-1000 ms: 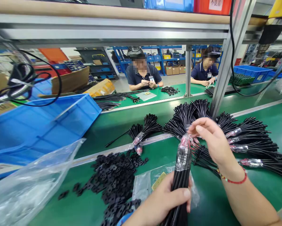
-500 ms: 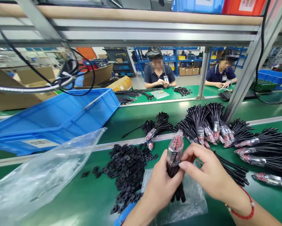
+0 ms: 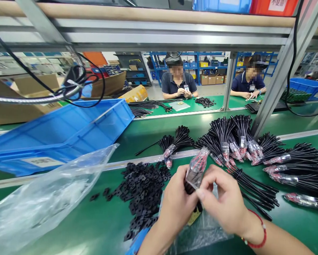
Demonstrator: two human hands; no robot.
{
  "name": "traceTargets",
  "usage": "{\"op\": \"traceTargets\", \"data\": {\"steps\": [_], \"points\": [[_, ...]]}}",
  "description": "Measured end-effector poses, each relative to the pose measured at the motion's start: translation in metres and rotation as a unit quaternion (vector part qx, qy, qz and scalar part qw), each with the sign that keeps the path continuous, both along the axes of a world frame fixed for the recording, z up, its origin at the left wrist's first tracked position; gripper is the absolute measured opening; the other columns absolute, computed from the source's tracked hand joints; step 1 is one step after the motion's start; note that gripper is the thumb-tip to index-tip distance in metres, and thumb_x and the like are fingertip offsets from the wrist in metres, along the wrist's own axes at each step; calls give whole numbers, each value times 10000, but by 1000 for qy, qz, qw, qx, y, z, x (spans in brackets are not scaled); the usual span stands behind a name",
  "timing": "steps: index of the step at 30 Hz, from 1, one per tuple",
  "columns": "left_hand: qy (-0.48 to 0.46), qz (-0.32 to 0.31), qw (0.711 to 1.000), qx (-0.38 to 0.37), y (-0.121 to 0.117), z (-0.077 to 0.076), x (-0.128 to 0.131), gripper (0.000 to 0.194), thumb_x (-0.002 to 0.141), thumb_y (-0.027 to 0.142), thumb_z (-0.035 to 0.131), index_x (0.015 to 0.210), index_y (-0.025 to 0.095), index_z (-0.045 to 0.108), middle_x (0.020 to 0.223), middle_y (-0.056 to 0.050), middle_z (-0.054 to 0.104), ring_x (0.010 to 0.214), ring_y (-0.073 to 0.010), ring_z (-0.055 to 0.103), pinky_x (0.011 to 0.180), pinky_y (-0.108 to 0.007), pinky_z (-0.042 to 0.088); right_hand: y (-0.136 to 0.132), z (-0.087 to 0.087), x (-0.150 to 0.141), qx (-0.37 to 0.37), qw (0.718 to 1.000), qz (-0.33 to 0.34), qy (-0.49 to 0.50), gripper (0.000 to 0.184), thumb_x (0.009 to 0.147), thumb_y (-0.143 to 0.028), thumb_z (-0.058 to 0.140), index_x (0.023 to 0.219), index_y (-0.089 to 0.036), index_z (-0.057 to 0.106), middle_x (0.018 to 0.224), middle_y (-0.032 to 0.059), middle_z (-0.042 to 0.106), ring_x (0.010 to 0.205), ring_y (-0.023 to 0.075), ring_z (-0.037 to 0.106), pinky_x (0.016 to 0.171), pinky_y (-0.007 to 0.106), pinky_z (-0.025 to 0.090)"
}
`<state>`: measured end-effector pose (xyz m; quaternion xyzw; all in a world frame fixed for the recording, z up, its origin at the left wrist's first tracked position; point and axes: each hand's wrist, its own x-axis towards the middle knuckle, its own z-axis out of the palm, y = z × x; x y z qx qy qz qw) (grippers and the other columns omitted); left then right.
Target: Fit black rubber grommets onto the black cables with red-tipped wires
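Note:
A bundle of black cables with red wire ends (image 3: 197, 168) stands tilted in my left hand (image 3: 178, 198), its top covered in clear plastic. My left fingers are wrapped around the bundle's middle. Beside it, my right hand (image 3: 222, 198), with a red bead bracelet at the wrist, has thumb and forefinger pinched at the lower edge of that plastic. A clear plastic bag (image 3: 201, 237) lies under my hands, with a small yellowish piece (image 3: 194, 216) partly showing below them. Loose black cables (image 3: 257, 187) lie right of my right hand.
Small black flat parts (image 3: 140, 191) are heaped left of my hands. Wrapped cable bundles (image 3: 299, 159) lie at right and behind. A blue crate (image 3: 68, 138) and clear plastic sheet (image 3: 55, 198) occupy the left. A metal post (image 3: 278, 78) rises at right; two people sit opposite.
The wrapped top leans further right, and its plastic stands looser at the lower edge. My right hand has moved slightly down and left. The yellowish piece now shows beneath my hands.

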<state>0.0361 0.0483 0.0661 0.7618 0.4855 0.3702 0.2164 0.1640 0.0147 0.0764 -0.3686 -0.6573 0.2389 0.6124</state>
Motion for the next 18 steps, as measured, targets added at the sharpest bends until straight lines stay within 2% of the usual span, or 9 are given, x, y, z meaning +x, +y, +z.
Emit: {"op": "traceTargets", "data": {"steps": [3,5,8,10,11,13,14,16,18], "points": [[104,30,992,64,10,0,-3,200,744,172,448,915,191,549,843,-46,662,758,-218,612,673,-329,470,-1,-1,0,141,982,-39,-119,93,802,-131,514,759,-208,486,671,-2,553,623,136,497,587,287,422],[171,60,979,93,17,-2,-6,207,749,162,462,934,182,553,868,-68,671,783,-238,621,689,-340,464,1,-1,5,180,969,-74,-155,91,824,-127,503,866,-208,498,726,13,570,659,148,526,590,294,448],[250,92,960,85,25,-3,-12,211,779,188,496,983,164,545,853,-86,676,776,-259,633,677,-336,452,7,0,17,206,942,-170,-205,350,806,-88,531,1126,-214,465,987,71,585,933,201,566,781,378,497],[284,85,953,65,26,-2,-14,194,793,191,496,980,163,540,843,-86,677,764,-262,636,665,-330,444,11,1,25,211,916,-210,-271,495,795,-77,543,1252,-227,424,1209,115,513,1181,251,459,941,456,433],[297,75,950,59,26,0,-14,181,790,180,497,966,166,539,848,-85,677,767,-261,636,664,-327,441,13,2,29,202,906,-209,-307,512,802,-93,549,1279,-234,427,1292,123,465,1263,269,381,990,481,391],[324,40,943,57,24,2,-12,159,770,145,501,921,175,540,850,-82,672,786,-264,634,675,-328,436,17,3,34,173,898,-183,-360,419,834,-161,562,1239,-248,507,1359,109,436,1326,292,296,1023,506,343],[340,19,938,62,22,3,-11,158,756,122,500,897,179,542,839,-80,667,794,-269,633,684,-335,433,19,3,36,156,900,-167,-370,322,852,-195,560,1168,-253,569,1327,93,483,1309,290,326,1020,506,337],[373,-20,925,75,19,4,-7,169,732,84,489,858,180,547,811,-85,658,806,-284,628,705,-358,428,22,3,40,117,915,-146,-358,156,890,-223,526,979,-243,653,1119,60,630,1151,250,494,973,472,369],[388,-37,918,79,16,6,-4,175,724,72,485,847,177,552,810,-93,656,811,-292,625,713,-369,424,25,4,48,70,940,-166,-289,196,917,-219,483,846,-216,665,865,34,674,893,189,593,858,401,428]]}}
